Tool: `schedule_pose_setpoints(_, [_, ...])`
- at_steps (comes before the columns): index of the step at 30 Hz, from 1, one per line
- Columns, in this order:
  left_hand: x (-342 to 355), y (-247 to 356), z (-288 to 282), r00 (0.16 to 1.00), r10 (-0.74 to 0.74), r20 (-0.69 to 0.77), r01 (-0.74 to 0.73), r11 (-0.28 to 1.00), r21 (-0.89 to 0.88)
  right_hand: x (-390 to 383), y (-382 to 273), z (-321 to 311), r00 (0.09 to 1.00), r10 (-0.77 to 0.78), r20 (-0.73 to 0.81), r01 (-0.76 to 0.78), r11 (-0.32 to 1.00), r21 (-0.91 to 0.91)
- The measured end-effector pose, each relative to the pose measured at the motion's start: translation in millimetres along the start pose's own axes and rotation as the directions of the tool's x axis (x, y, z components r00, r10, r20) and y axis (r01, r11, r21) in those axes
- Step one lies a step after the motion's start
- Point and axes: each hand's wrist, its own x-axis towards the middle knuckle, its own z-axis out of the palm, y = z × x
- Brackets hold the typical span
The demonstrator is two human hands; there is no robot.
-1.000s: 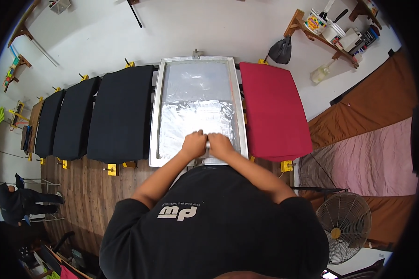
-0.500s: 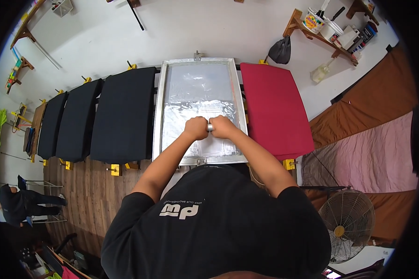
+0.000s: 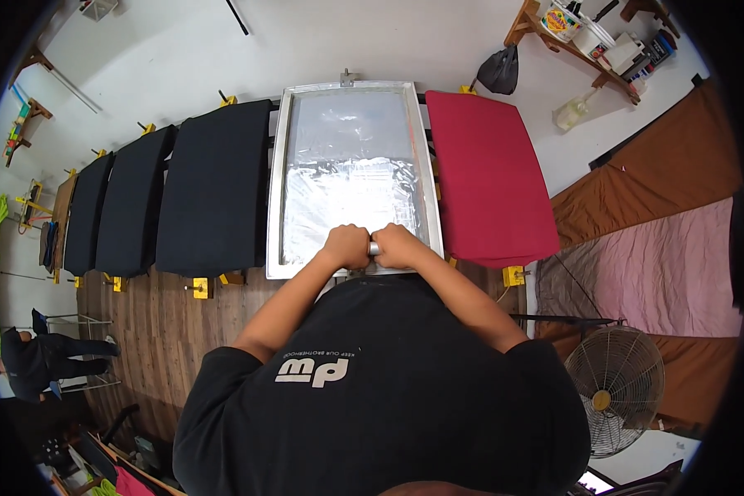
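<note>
Fingers of the left hand (image 3: 347, 246) and right hand (image 3: 397, 246) curl tightly into two fists, side by side, gripping a silvery cylindrical metal bar (image 3: 374, 248). Only a short length of the bar shows between the fists; its remainder is hidden by the hands. Position of the bar: over the near end of a rectangular silvery metal frame (image 3: 277, 182), close in front of the wearer's torso. Contact between bar and frame interior: cannot tell.

Inside the frame, the far part is a smooth, translucent grey sheet (image 3: 351, 124); the near part carries a wrinkled, glossy silver-white layer (image 3: 347, 198) reaching to the fists.

Right of the frame, just beside it: a crimson fabric-covered board (image 3: 488, 182). Left of the frame: a large black fabric-covered board (image 3: 215, 190), then two further black boards (image 3: 132, 198) in the same row. Yellow blocks (image 3: 200, 288) show at the board ends.

Farther out: a dark grey plastic bag (image 3: 498, 70) hangs near a brown wooden shelf (image 3: 570, 59) holding white tubs. Brown and pink cloth (image 3: 670, 248) spreads at far right, a round wire-caged fan (image 3: 616, 388) below it. Another person in dark clothing (image 3: 41, 360) is at lower left, beside the brown plank floor (image 3: 149, 331).
</note>
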Motion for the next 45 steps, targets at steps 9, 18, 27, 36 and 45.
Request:
schedule_pose_setpoints(9, [19,-11,-35,0.993,-0.08,0.092,0.085,0.995,-0.056,31,15,-29,0.997,-0.068,0.032,0.07,0.997,-0.041])
schedule_pose_setpoints(18, [4,-6,25,0.912,0.046,-0.407,-0.057,0.998,-0.015,7,-1,17,0.942,-0.026,-0.333,-0.008,0.995,-0.098])
schedule_pose_setpoints(27, [0,-3,-3,0.995,-0.049,-0.082,0.044,0.997,-0.064,7,5,-15,1.0,0.016,0.016,-0.016,1.0,-0.005])
schedule_pose_setpoints(36, [51,-21,-25,0.989,-0.088,-0.118,0.09,0.996,0.008,54,24,-32,0.986,0.052,-0.159,-0.067,0.994,-0.089])
schedule_pose_setpoints(45, [-10,2,4,0.999,0.015,-0.046,-0.016,1.0,-0.024,-1,-3,5,1.0,0.013,-0.001,-0.013,0.999,-0.033])
